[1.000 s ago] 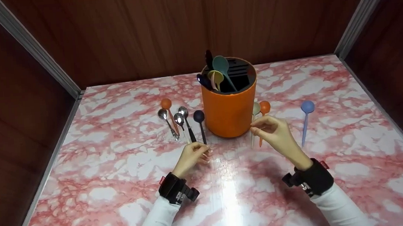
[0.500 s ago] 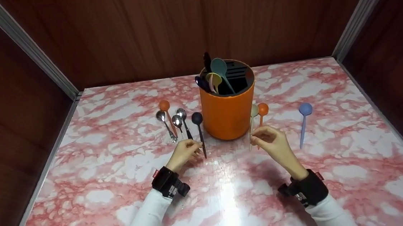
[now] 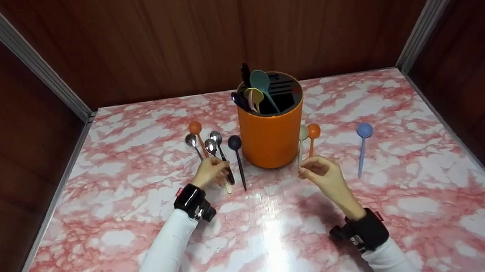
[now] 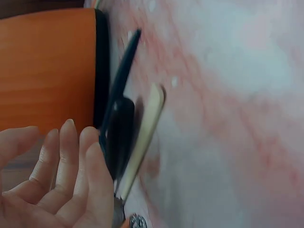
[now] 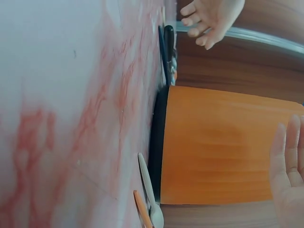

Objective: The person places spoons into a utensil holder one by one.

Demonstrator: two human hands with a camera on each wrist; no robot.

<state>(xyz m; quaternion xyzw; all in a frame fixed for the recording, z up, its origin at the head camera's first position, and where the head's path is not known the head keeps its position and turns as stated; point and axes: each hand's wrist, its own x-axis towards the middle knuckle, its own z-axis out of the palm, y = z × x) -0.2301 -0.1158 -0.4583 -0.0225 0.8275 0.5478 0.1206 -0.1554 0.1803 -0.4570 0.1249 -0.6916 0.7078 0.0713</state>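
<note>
The left hand [image 3: 211, 171] rests over the handles of the spoons lying left of the orange holder [image 3: 271, 139]. In the left wrist view its fingers [image 4: 66, 166] are loosely curved and spread, tips just beside a black-handled spoon [image 4: 119, 137] and a cream-handled spoon [image 4: 142, 137], gripping neither as far as can be seen. Beyond the fingertips, toward the holder, lies a dark blue spoon [image 3: 237, 153]; on the far side of the hand, steel spoons and an orange spoon [image 3: 196, 131] crowd together.

The right hand [image 3: 321, 174] hovers at the near ends of a pale green spoon [image 3: 301, 142] and another orange spoon [image 3: 312, 137], both close beside the holder. From the head view it is hard to tell whether its fingers pinch a handle; the right wrist view shows them straight and away from the desk [image 3: 276, 237], so probably released.

The likely trouble is crowding: the handles on the left lie touching or nearly so, so a careless pinch could lift two at once or flick a neighbour aside. On the glossy desk a thin handle may also slide away from the fingertips, and either hand could knock the holder.
</note>
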